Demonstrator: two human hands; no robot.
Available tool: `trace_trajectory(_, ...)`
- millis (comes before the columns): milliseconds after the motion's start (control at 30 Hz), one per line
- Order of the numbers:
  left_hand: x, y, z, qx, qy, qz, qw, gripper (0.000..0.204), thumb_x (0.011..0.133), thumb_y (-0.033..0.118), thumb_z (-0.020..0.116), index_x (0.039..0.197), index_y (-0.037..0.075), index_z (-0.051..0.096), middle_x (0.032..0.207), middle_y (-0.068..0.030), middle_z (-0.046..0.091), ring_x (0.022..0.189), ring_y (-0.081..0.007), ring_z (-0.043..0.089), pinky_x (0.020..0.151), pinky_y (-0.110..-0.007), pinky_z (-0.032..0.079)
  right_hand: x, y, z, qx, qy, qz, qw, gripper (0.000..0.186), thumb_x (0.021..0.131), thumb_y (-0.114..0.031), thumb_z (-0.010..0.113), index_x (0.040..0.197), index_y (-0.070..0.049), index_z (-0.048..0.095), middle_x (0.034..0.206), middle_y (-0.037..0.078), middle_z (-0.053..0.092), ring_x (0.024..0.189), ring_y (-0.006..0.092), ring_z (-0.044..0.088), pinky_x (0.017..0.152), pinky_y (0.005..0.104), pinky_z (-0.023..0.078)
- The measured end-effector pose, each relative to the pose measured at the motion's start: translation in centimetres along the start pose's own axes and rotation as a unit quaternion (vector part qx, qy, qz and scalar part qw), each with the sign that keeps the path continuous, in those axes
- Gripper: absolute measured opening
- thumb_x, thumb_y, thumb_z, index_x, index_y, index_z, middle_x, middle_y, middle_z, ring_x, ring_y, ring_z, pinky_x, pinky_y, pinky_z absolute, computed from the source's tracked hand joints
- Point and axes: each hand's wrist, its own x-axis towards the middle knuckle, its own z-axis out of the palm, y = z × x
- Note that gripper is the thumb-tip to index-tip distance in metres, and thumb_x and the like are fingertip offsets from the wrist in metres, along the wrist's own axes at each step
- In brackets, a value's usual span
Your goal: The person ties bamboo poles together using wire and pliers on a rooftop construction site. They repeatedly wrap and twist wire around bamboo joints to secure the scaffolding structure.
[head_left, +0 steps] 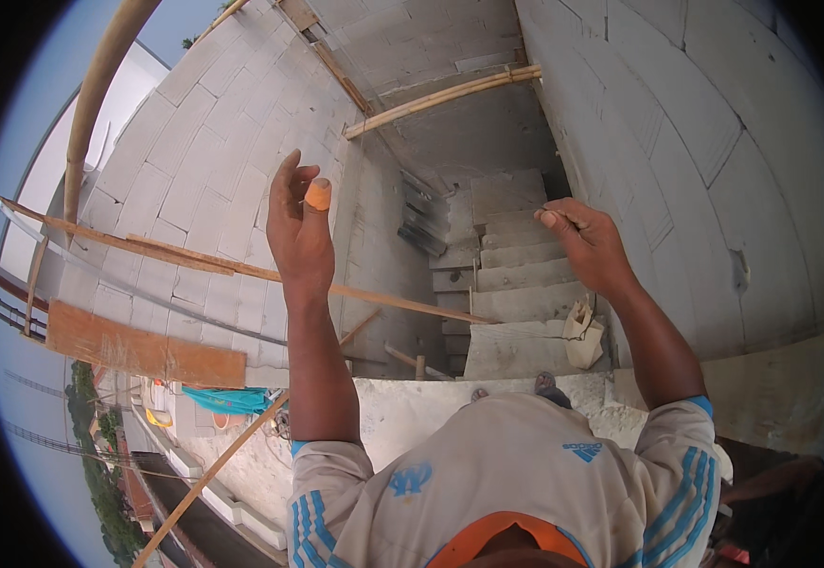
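Staircase beyond 1 left hand, fingers apart, with 1 orange thumb wrap, and 1 right hand, fingertips together.

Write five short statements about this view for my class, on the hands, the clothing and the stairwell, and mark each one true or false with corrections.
1. The left hand has an orange wrapping on its thumb. True.
2. The right hand is gripping the bamboo poles. False: it is raised apart from them.
3. A pale block wall rises to the right of the steps. True.
4. The cream bag-like object sits at the left edge of the steps. False: it is at their right edge.
5. The shirt sleeves carry blue stripes. True.
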Motion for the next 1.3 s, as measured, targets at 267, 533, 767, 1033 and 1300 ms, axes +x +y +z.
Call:
trace_trajectory(267, -2.1, -0.5, 4.3, -0.408, -0.236, -0.177, 0.864, 0.045, 0.093, 0.023, 0.054, 0.127, -0.004, 0.045, 0.11, -0.017, 0.059, 0.073, -0.0138, 0.062, 0.065, -0.025, 0.048, 0.3, -0.4, 4.1, 0.03, -0.035, -0.053, 0.998, 0.028, 0.093, -0.028, 0.055, 0.101, -0.003, 0.064, 0.077, 0.004, 0.06, 0.071, 0.0108, 0.051, 0.067, 0.0274, 0.042)
trace_trajectory(533, -5.6, -4.7, 6.6, -0.207, -0.331, -0.04, 0.92, 0.061, 0.086, 0.019, 0.059, 0.14, 0.007, 0.032, 0.118, -0.0137, 0.057, 0.117, -0.0212, 0.049, 0.089, -0.032, 0.044, 3.1, -3.1, 7.4, 0.276, 0.025, -0.045, 0.96, 0.027, 0.095, -0.029, 0.051, 0.098, -0.004, 0.062, 0.064, -0.002, 0.046, 0.054, 0.0053, 0.039, 0.05, 0.0217, 0.034)
trace_trajectory(767, -13.4, -10.9, 6.9, -0.196, -0.503, -0.266, 0.799, 0.026, 0.087, 0.023, 0.058, 0.1, 0.001, 0.059, 0.076, -0.0041, 0.055, 0.062, -0.012, 0.052, 0.061, -0.028, 0.045, 5.8, -5.9, 5.9, 0.423, 0.127, -0.076, 0.894, 0.025, 0.097, -0.028, 0.047, 0.103, -0.005, 0.053, 0.061, -0.003, 0.036, 0.047, 0.0055, 0.032, 0.043, 0.0224, 0.029)
trace_trajectory(1033, -16.2, -15.9, 0.0, 0.036, -0.444, -0.16, 0.881, 0.027, 0.089, 0.022, 0.052, 0.102, 0.0, 0.058, 0.085, -0.0156, 0.062, 0.072, -0.0304, 0.059, 0.067, -0.036, 0.046, 8.3, 2.4, -1.0, 0.424, 0.254, 0.049, 0.868, 0.024, 0.096, -0.025, 0.047, 0.107, -0.003, 0.048, 0.062, -0.001, 0.041, 0.046, 0.0094, 0.037, 0.043, 0.0266, 0.034)
trace_trajectory(1300, -14.0, -13.3, 3.7, 0.155, -0.502, -0.072, 0.848, 0.023, 0.088, 0.017, 0.051, 0.103, 0.002, 0.06, 0.093, -0.0221, 0.063, 0.088, -0.0406, 0.059, 0.075, -0.045, 0.046, 1.4, 8.3, 8.4, -0.228, -0.033, -0.068, 0.971, 0.07, 0.084, -0.036, 0.062, 0.139, -0.005, 0.031, 0.141, 0.024, 0.032, 0.132, 0.0375, 0.028, 0.109, 0.0484, 0.023)
